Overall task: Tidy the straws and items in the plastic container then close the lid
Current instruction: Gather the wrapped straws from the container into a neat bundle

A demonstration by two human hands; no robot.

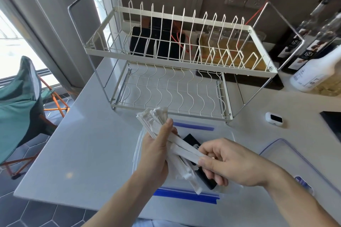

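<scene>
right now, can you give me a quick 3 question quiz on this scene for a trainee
1. True or false: the lid is already closed on the plastic container.
2. Which hand grips the bundle of wrapped straws?
A. left hand
B. right hand
C. neither
3. Fill the gap: beyond the container stands an empty white ____.

Key
1. False: the lid lies on the counter to the container's right.
2. A: the left hand grips the bundle, while the right hand pinches the straws' near ends.
3. dish rack
</scene>
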